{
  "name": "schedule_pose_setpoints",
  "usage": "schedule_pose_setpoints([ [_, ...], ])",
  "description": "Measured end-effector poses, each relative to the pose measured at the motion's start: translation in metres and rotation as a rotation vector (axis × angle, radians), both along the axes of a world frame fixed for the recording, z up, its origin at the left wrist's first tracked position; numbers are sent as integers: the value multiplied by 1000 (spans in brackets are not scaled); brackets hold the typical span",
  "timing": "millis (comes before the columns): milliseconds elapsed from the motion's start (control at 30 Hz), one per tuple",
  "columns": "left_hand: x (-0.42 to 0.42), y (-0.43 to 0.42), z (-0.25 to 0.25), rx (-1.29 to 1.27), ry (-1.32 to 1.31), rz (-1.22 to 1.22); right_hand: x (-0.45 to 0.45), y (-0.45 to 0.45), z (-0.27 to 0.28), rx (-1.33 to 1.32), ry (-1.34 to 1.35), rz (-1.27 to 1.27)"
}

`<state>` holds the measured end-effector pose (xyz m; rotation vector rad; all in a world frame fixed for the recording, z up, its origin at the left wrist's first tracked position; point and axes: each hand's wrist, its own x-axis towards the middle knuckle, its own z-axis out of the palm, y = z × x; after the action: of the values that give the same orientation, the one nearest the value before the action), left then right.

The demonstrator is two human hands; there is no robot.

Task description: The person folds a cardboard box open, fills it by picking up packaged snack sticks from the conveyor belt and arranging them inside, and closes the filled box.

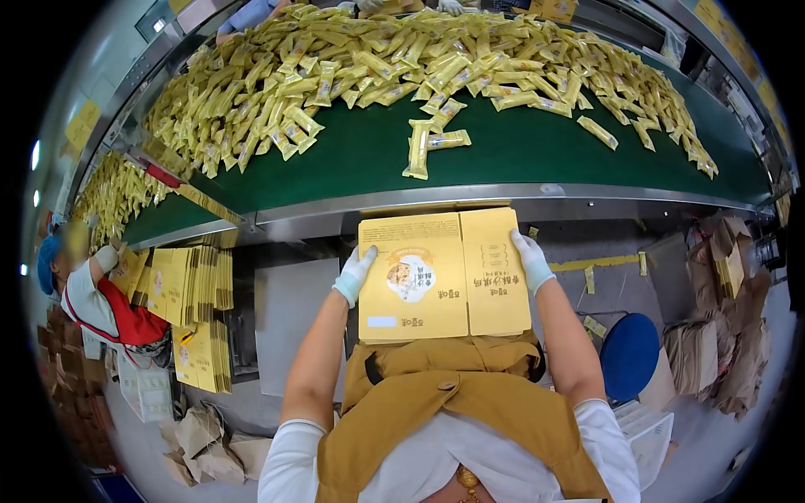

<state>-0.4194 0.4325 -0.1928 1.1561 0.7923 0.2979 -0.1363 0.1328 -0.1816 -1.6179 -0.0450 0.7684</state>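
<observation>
one carton stack [415, 314] between two gloved hands [356, 272] [532, 258]

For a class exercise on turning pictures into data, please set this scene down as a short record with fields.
Held: yellow cardboard, print facing up
Left hand: gloved, at its left edge
Right hand: gloved, at its right edge
Beyond: green surface, heaped with yellow packets
Far left: co-worker, blue cap, red apron
Right: round blue seat
</observation>
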Motion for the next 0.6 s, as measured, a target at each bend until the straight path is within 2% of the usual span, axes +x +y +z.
schedule_pose_setpoints([
  [67,5,-2,12,-43,-10,12,8,7,12,-16,42,92],
  [200,13,0,24,-58,42,14,11,21,14,-324,-148,154],
  [333,13,-7,11,156,127,49,1,16,-13,-170,-200,119],
  [433,12,-9,3,180,147,68,-4,14,-17,-130,-244,76],
  [533,11,-11,-4,225,153,88,-4,13,-10,-143,-171,82],
  [600,11,-15,7,196,180,84,-5,10,-9,-57,-96,95],
])
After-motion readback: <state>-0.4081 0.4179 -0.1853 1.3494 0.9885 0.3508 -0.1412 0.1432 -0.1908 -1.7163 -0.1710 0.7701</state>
